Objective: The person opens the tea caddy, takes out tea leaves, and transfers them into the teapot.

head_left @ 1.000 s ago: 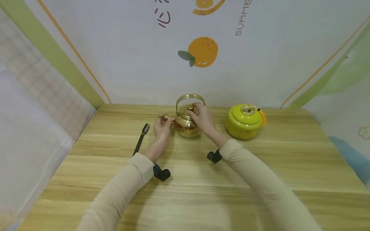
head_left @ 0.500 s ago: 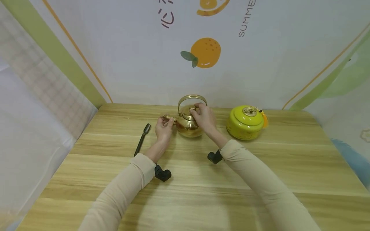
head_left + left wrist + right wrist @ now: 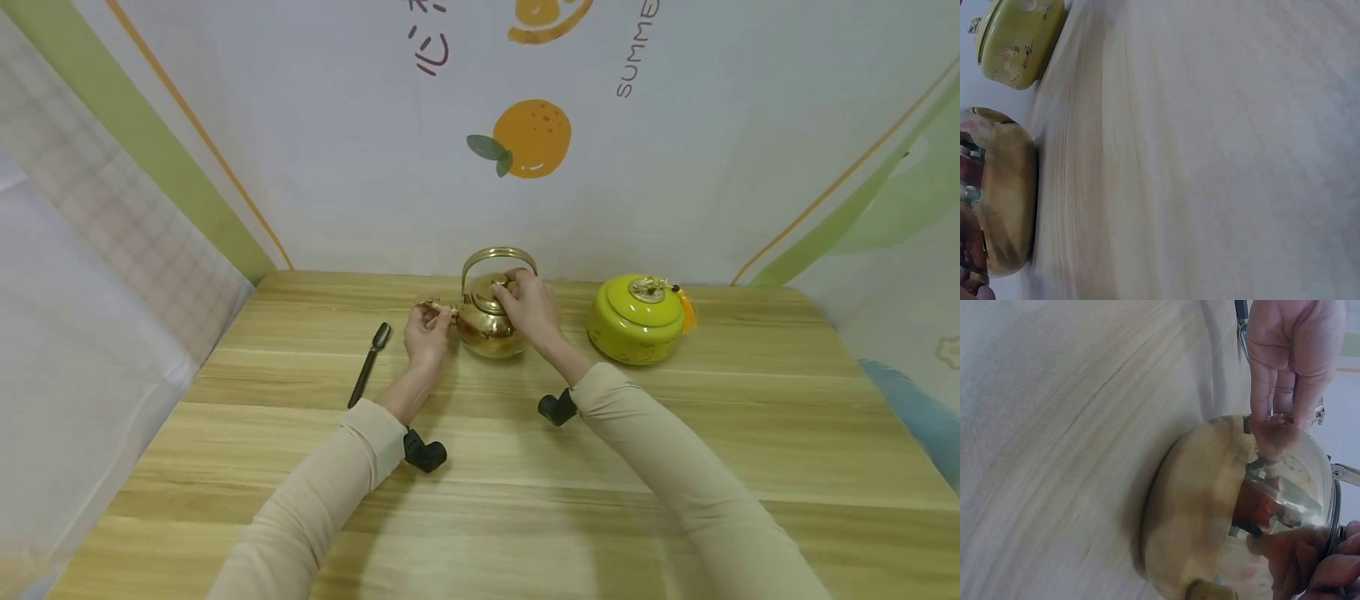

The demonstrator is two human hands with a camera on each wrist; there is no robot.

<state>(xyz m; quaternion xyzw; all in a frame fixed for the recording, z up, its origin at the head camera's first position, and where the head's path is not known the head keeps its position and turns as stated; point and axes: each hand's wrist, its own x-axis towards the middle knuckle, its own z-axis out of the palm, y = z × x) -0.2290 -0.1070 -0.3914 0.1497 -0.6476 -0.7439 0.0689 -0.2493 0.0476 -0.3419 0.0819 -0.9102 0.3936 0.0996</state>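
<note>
A shiny gold teapot (image 3: 483, 333) with an upright arched handle (image 3: 498, 252) stands on the wooden table near its back edge. My left hand (image 3: 426, 340) pinches the slim gold part that sticks out on the pot's left side, seemingly the spout. In the right wrist view the left hand (image 3: 1297, 353) has its fingertips against the pot's side. With thumb and fingers my right hand (image 3: 534, 310) pinches the knob of the teapot's lid (image 3: 486, 296). The lid lies on the pot; the right hand covers the pot's right side.
To the pot's right is a yellow-green lidded jar (image 3: 633, 325) with an orange tassel (image 3: 687, 310). Left of my left hand lies a small black-handled scoop (image 3: 367, 367). A white printed cloth (image 3: 360, 183) hangs behind the table (image 3: 480, 517).
The view has shifted slightly. Both hands keep their hold, left on the pot's side part and right on the lid knob, with no other visible change.
</note>
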